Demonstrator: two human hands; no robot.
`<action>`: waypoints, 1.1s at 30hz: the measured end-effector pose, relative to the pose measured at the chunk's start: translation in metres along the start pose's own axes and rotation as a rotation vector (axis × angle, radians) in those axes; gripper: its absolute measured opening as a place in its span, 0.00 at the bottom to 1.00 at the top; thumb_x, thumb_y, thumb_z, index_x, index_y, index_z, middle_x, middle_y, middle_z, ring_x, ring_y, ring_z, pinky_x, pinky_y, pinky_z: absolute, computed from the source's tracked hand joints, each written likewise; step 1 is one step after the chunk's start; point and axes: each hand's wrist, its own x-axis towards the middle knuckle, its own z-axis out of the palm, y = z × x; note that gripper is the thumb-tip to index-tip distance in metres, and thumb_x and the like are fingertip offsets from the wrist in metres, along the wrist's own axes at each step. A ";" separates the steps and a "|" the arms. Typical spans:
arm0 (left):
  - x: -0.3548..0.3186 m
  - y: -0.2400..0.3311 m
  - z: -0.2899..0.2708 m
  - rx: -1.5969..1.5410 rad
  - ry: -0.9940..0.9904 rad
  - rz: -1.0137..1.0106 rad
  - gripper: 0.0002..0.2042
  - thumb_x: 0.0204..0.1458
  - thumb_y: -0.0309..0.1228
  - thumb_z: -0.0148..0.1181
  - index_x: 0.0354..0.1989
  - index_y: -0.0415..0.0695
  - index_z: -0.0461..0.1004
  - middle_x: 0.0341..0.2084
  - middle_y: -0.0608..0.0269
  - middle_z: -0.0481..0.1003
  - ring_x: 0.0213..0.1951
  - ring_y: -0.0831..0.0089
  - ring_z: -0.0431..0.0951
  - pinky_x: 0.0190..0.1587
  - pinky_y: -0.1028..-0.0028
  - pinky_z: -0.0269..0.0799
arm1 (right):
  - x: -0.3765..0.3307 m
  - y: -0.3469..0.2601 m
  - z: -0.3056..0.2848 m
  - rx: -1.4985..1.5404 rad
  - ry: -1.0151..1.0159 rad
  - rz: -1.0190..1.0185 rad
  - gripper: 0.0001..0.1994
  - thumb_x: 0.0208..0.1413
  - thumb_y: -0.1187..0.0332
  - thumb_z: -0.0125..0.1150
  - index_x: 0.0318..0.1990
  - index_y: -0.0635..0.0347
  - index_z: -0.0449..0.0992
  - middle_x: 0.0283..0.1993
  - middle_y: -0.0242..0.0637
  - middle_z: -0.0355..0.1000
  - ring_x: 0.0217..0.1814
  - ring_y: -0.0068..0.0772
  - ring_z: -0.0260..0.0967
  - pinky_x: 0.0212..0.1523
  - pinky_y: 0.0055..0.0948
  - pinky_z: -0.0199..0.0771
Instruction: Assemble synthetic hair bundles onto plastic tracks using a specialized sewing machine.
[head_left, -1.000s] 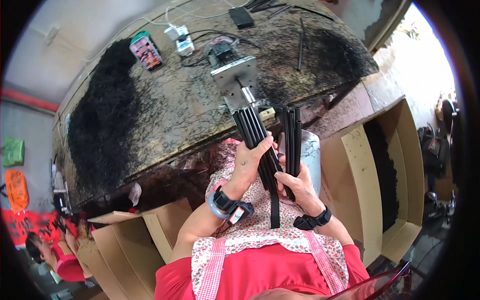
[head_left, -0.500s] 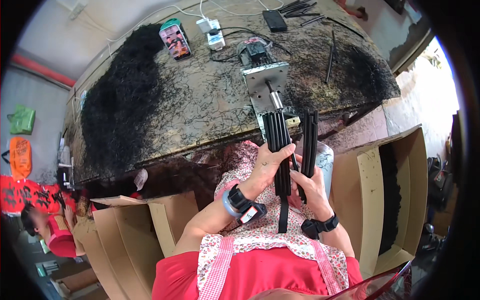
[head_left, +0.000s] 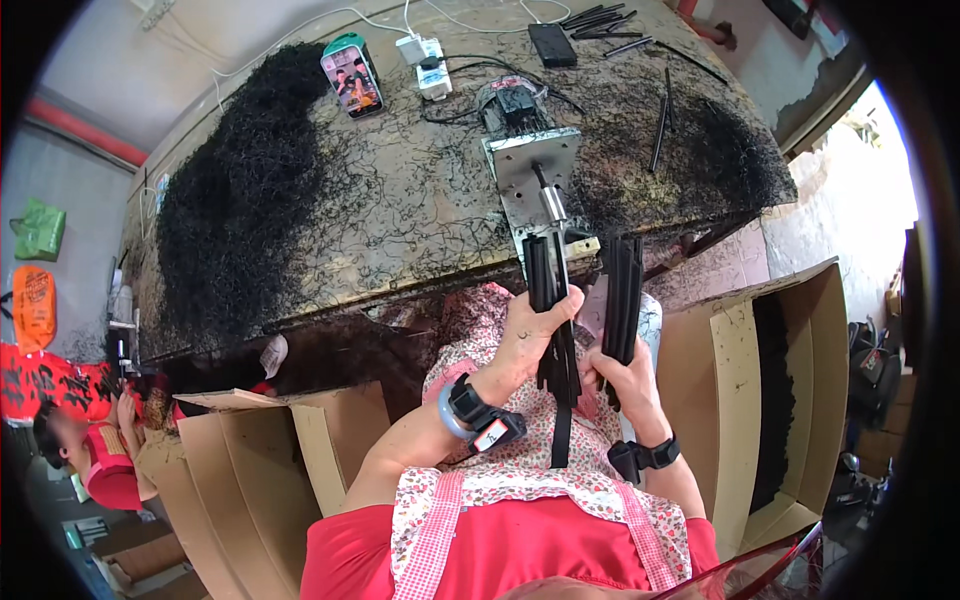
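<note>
My left hand [head_left: 530, 338] is closed round a bundle of thin black tubes [head_left: 540, 272], just below a small motor's steel chuck [head_left: 552, 204]. One tube at that bundle's right side lines up with the chuck; whether it touches, I cannot tell. In my right hand [head_left: 630, 380] is a second upright bundle of black tubes [head_left: 623, 290], apart from the first. The motor [head_left: 512, 106] sits behind an upright metal plate [head_left: 535, 152] near the table's front edge. Black shavings hide parts of the wooden table [head_left: 430, 215].
A large heap of black shavings [head_left: 235, 200] covers the table's left side. Behind the motor are a phone [head_left: 352, 82], a power strip [head_left: 433, 72] and a black box [head_left: 552, 45]. Cardboard boxes [head_left: 735, 400] flank me. Another person [head_left: 112, 465] sits at far left.
The left bundle has become thinner, and the right bundle looks thicker. My right hand has come slightly lower, and its tubes have fanned a little. The motor stays in place.
</note>
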 end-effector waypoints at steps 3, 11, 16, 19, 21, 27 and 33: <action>0.001 -0.003 -0.002 -0.031 -0.063 0.001 0.13 0.53 0.35 0.65 0.38 0.38 0.74 0.27 0.68 0.75 0.26 0.81 0.74 0.28 0.79 0.71 | -0.011 0.008 0.009 -0.087 -0.034 -0.065 0.21 0.52 0.73 0.59 0.53 0.70 0.65 0.20 0.31 0.68 0.17 0.19 0.64 0.20 0.19 0.65; -0.015 0.002 0.011 -0.104 -0.065 -0.104 0.14 0.53 0.36 0.65 0.41 0.39 0.74 0.27 0.66 0.75 0.27 0.76 0.77 0.31 0.75 0.74 | -0.028 -0.001 0.004 0.064 -0.019 0.023 0.12 0.54 0.71 0.58 0.44 0.65 0.69 0.23 0.29 0.69 0.19 0.15 0.63 0.19 0.17 0.62; 0.002 0.007 0.009 -0.126 -0.051 -0.140 0.15 0.52 0.34 0.65 0.43 0.39 0.73 0.27 0.65 0.75 0.27 0.72 0.78 0.32 0.73 0.77 | -0.014 -0.004 0.003 0.046 -0.005 0.006 0.21 0.55 0.74 0.56 0.56 0.68 0.67 0.21 0.29 0.68 0.20 0.16 0.63 0.20 0.17 0.62; 0.004 0.006 0.008 -0.124 -0.040 -0.058 0.13 0.53 0.34 0.64 0.39 0.39 0.71 0.26 0.65 0.74 0.25 0.73 0.78 0.29 0.74 0.76 | -0.010 -0.003 0.003 -0.025 -0.013 -0.025 0.21 0.55 0.74 0.56 0.57 0.68 0.66 0.20 0.28 0.67 0.19 0.15 0.62 0.20 0.17 0.62; -0.001 0.003 0.008 -0.124 -0.043 -0.021 0.12 0.54 0.34 0.64 0.36 0.39 0.70 0.26 0.65 0.74 0.24 0.74 0.78 0.27 0.74 0.76 | -0.013 -0.001 0.004 -0.040 0.002 -0.015 0.19 0.55 0.74 0.56 0.55 0.68 0.68 0.20 0.28 0.67 0.19 0.15 0.62 0.20 0.17 0.62; -0.008 -0.012 0.011 0.122 0.008 0.095 0.10 0.56 0.33 0.61 0.36 0.41 0.69 0.25 0.67 0.73 0.26 0.77 0.75 0.28 0.75 0.73 | -0.024 0.002 0.011 -0.089 0.044 -0.036 0.10 0.54 0.72 0.58 0.42 0.66 0.71 0.20 0.29 0.68 0.19 0.16 0.64 0.20 0.18 0.62; 0.008 -0.005 0.003 0.125 -0.053 0.121 0.09 0.56 0.34 0.61 0.36 0.41 0.71 0.24 0.70 0.72 0.26 0.80 0.72 0.29 0.77 0.70 | -0.006 -0.006 -0.009 -0.002 -0.069 0.015 0.06 0.54 0.73 0.57 0.37 0.66 0.72 0.21 0.30 0.69 0.20 0.17 0.65 0.21 0.19 0.64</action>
